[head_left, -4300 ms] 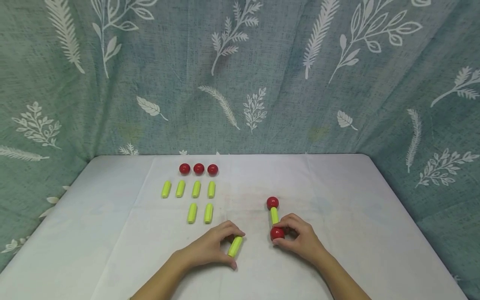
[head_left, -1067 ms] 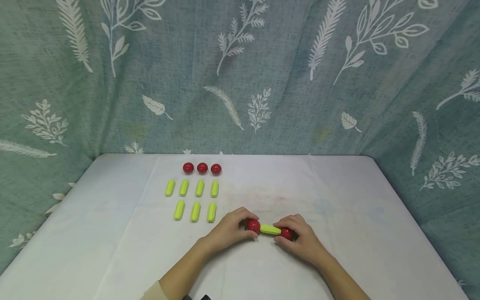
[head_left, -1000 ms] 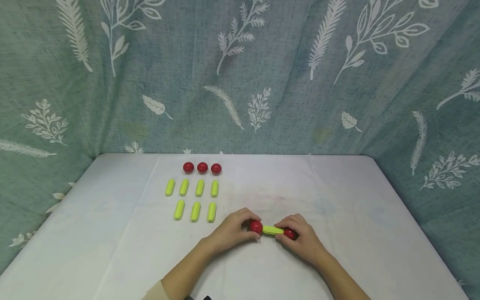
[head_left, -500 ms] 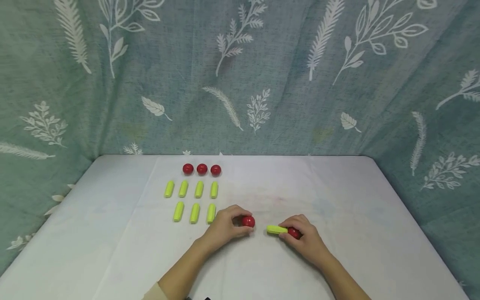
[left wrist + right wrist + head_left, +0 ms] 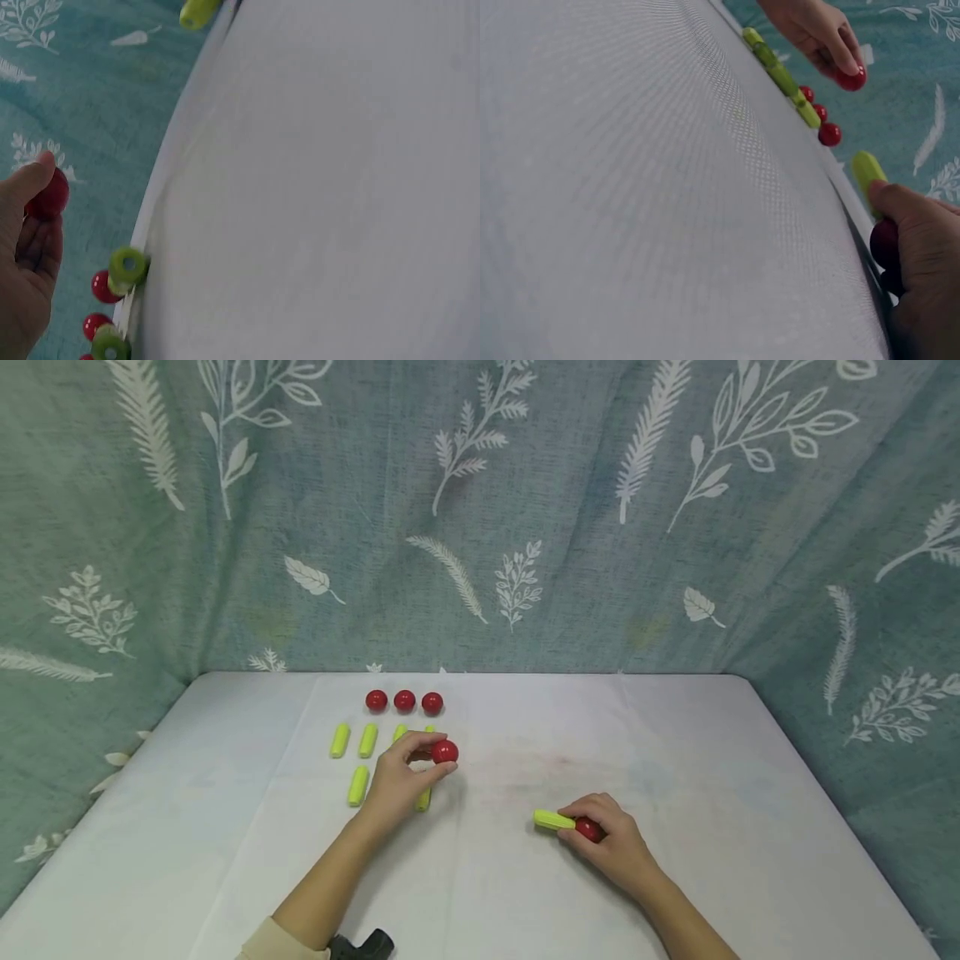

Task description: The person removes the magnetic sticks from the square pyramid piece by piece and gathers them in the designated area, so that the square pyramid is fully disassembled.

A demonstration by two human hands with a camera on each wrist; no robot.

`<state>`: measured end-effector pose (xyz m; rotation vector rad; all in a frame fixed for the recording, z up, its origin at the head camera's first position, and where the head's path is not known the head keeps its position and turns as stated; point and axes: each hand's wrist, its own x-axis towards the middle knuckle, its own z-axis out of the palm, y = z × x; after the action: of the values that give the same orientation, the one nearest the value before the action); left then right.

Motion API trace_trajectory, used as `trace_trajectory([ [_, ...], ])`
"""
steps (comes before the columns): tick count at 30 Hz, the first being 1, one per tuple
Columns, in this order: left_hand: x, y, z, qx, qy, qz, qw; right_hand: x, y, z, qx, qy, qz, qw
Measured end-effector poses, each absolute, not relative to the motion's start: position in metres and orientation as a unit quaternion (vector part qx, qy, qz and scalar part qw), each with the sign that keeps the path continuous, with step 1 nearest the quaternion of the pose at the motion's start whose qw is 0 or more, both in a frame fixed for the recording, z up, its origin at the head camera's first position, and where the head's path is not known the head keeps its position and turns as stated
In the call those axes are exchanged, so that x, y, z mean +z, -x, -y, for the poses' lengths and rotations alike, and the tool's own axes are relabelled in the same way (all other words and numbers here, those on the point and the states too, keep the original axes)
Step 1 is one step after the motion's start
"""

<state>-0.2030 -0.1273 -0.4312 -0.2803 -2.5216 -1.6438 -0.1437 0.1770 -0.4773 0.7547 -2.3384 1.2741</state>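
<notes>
My left hand [image 5: 405, 781] pinches a glossy red ball [image 5: 445, 752] between thumb and fingertips, over the rows of rods. The left wrist view shows this ball [image 5: 51, 195] apart from any rod. Farther right on the table, my right hand [image 5: 618, 852] grips a yellow-green rod [image 5: 551, 819] near its end, where a second red ball [image 5: 588, 829] sits. That rod [image 5: 868, 169] points left with its far end bare. Several loose yellow-green rods [image 5: 340, 741] lie in two rows at the left, some partly hidden behind my left hand.
Three red balls [image 5: 404, 701] stand in a row behind the rods. A white cloth covers the table [image 5: 675, 743]. A leaf-patterned green-blue curtain [image 5: 555, 585] hangs behind and at both sides. Something black [image 5: 363, 946] shows by the left sleeve [image 5: 281, 943].
My left hand pulls a red ball off the rod's left end and carries it left and up over the loose rods. My right hand keeps the rod and other ball, shifting slightly right.
</notes>
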Motion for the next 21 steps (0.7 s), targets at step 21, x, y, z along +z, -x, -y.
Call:
trace_trajectory([
  [21, -0.410, 0.260, 0.211, -0.430, 0.071, 0.889, 0.141, -0.483, 0.146, -0.181, 0.470, -0.283, 0.813, 0.192],
])
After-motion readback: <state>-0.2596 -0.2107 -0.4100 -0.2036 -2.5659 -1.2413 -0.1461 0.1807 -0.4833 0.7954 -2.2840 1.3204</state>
